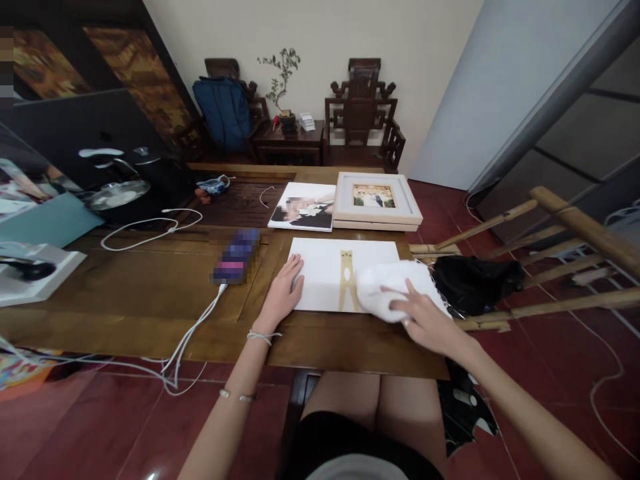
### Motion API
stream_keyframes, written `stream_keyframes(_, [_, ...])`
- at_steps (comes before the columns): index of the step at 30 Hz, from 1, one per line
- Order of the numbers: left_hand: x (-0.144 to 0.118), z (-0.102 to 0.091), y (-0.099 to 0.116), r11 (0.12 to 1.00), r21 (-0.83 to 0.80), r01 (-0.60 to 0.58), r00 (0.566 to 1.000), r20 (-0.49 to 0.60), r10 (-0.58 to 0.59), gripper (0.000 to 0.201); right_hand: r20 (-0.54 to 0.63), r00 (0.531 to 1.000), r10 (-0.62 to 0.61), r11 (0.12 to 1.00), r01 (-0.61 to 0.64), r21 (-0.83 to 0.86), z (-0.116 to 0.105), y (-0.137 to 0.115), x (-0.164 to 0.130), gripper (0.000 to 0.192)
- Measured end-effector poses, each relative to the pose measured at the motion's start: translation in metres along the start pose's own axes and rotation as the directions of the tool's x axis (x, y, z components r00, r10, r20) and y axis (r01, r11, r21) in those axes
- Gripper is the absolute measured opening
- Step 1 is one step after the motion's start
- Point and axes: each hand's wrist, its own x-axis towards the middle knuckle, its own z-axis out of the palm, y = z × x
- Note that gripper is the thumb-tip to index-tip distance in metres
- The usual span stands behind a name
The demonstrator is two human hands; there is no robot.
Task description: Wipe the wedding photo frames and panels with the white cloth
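A flat white panel lies on the wooden table, with a tan, forked wooden piece, probably a stand leg, upright along its middle. My left hand rests flat on the panel's left edge, fingers stretched out and together. In my right hand is a bunched white cloth, pressed on the right part of the panel and covering its right edge. The fingers curl into the cloth, so their tips are partly hidden. Behind the panel are a photo print and a framed photo on a pale wooden box.
Left of the panel lies a phone with white cables. Farther left stand a black pot and a white tray. A bamboo chair bearing a black bag adjoins the table's right end.
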Motion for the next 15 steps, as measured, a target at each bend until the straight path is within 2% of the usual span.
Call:
stream_keyframes(3, [0.0, 0.0, 0.0, 1.0, 0.003, -0.009, 1.0, -0.004, 0.009, 0.042, 0.082, 0.996, -0.034, 0.997, 0.029, 0.071, 0.002, -0.023, -0.029, 0.042])
stream_keyframes(6, [0.0, 0.0, -0.001, 1.0, 0.015, -0.014, 1.0, 0.001, 0.014, 0.043, 0.076, 0.997, 0.018, 0.998, -0.023, 0.057, 0.0, -0.027, -0.027, 0.042])
stream_keyframes(10, [0.0, 0.0, -0.002, 1.0, 0.02, -0.02, 1.0, 0.002, 0.02, 0.044, -0.005, 0.993, 0.118, 0.993, -0.118, -0.012, -0.005, 0.004, 0.021, 0.044])
stream_keyframes(15, [0.0, -0.001, -0.002, 1.0, 0.025, -0.011, 1.0, 0.02, 0.01, 0.044, -0.085, 0.992, 0.094, 0.995, -0.092, 0.022, -0.019, 0.054, 0.102, 0.043])
